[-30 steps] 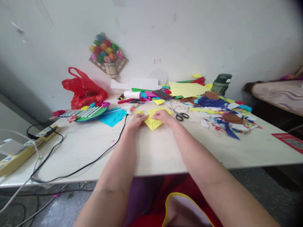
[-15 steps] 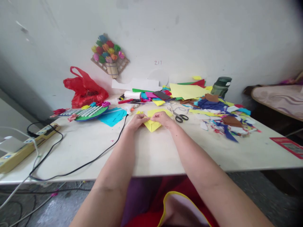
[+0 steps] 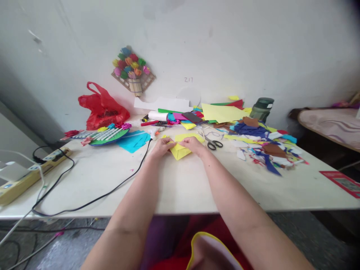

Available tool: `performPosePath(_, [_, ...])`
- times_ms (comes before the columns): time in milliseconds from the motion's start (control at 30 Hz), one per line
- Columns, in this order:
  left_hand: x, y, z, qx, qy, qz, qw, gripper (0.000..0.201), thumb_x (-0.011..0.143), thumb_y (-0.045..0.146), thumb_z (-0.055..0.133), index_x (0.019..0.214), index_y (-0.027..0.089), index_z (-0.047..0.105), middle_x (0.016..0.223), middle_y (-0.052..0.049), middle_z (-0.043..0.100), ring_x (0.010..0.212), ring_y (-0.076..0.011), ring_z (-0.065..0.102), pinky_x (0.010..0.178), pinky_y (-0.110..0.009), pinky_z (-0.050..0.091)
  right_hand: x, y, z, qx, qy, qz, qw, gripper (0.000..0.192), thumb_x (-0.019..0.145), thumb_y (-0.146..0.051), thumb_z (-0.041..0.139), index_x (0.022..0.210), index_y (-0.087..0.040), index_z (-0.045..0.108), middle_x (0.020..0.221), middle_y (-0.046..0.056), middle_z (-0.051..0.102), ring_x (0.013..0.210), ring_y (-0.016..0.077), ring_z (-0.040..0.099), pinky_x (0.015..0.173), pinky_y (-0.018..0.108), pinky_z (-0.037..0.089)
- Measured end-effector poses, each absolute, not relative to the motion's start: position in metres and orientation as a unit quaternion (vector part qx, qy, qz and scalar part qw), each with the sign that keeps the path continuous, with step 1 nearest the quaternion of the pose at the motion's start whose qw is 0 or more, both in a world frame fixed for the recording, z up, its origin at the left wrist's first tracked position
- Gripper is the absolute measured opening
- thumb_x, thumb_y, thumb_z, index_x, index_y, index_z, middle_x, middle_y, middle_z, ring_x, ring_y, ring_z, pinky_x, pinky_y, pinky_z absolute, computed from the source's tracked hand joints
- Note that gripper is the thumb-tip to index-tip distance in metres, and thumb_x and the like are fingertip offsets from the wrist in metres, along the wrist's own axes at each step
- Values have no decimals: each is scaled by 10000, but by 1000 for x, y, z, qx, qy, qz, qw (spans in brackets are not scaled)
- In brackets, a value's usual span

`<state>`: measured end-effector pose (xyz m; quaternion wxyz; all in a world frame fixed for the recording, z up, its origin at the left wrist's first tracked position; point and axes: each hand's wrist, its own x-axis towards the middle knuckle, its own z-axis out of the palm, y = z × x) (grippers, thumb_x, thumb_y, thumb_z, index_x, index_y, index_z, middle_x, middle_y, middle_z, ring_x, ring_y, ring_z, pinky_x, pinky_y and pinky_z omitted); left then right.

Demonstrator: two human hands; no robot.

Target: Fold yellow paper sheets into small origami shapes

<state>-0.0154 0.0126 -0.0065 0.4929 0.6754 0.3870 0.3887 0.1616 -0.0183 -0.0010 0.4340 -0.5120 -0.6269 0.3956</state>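
Observation:
A piece of yellow paper (image 3: 180, 153) lies between my hands at the middle of the table, one corner pointing toward me. My left hand (image 3: 162, 147) pinches its left side, fingers closed. From the right, my right hand (image 3: 193, 144) pinches it too, thumb and fingertips close to the left ones. Another yellow sheet (image 3: 197, 137) shows behind the right hand. Black-handled scissors (image 3: 215, 144) rest just right of that hand. Left of my hands are blue paper (image 3: 133, 141) and a glue gun (image 3: 153, 134), whose black cord runs toward the front edge.
A heap of paper scraps (image 3: 264, 138) covers the right side, with a green bottle (image 3: 261, 108) behind. At the left stand a red plastic bag (image 3: 102, 108), a green round craft piece (image 3: 109, 136) and a power strip (image 3: 30, 176). A paper-flower decoration (image 3: 133, 71) hangs on the wall.
The view has tilted up slightly, so everything sits a little lower in the picture. Both hands keep their pinch on the yellow paper, with hardly any shift between them.

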Motion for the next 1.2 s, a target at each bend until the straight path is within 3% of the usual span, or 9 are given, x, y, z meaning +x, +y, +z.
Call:
performPosePath(167, [-15, 18, -11, 619, 389, 439, 523, 360, 560, 435, 732, 683, 139, 570, 593, 16, 573, 573, -104, 553, 546, -215, 445, 164, -21, 2, -522, -612, 408, 432, 231, 595, -340, 678, 580, -134, 575, 491, -47, 483, 483, 82, 430, 461, 203, 320])
performPosePath(400, [-8, 14, -11, 519, 339, 441, 649, 416, 544, 397, 769, 831, 125, 641, 721, -67, 674, 745, -204, 649, 662, -289, 516, 146, -19, 4, -523, -520, 445, 508, 172, 700, -287, 642, 620, -153, 569, 533, -16, 566, 480, 122, 544, 437, 226, 433])
performPosePath(600, [-12, 17, -13, 527, 360, 440, 632, 333, 552, 313, 778, 801, 122, 666, 770, -75, 696, 758, -209, 660, 664, -278, 522, 155, -22, 7, -477, -537, 511, 473, 332, 825, -432, 504, 727, -131, 602, 574, 38, 638, 476, 152, 610, 408, 232, 444])
performPosePath(767, [-13, 15, -11, 532, 346, 442, 634, 321, 562, 311, 772, 800, 117, 679, 769, -83, 697, 758, -209, 662, 654, -262, 522, 157, -26, 9, -490, -558, 527, 413, 235, 757, -332, 632, 652, -130, 572, 497, 26, 621, 424, 129, 587, 398, 195, 424])
performPosePath(933, [-11, 12, -11, 511, 353, 459, 635, 353, 570, 346, 765, 823, 115, 679, 792, -93, 700, 764, -212, 659, 660, -275, 529, 149, -27, 11, -498, -548, 510, 438, 262, 758, -371, 634, 653, -141, 562, 488, 15, 610, 433, 125, 593, 405, 189, 427])
performPosePath(1067, [-13, 13, -10, 522, 373, 455, 617, 349, 526, 348, 786, 769, 121, 679, 773, -82, 701, 728, -207, 657, 651, -277, 526, 149, -28, 12, -481, -536, 530, 448, 354, 819, -456, 530, 723, -121, 593, 515, 40, 622, 446, 135, 595, 401, 203, 429])
performPosePath(1200, [-17, 12, -8, 569, 397, 401, 598, 332, 516, 360, 785, 725, 124, 682, 714, -69, 695, 687, -196, 648, 633, -268, 514, 153, -27, 9, -482, -557, 531, 419, 264, 729, -369, 649, 633, -132, 580, 484, -2, 597, 416, 102, 545, 411, 191, 424])
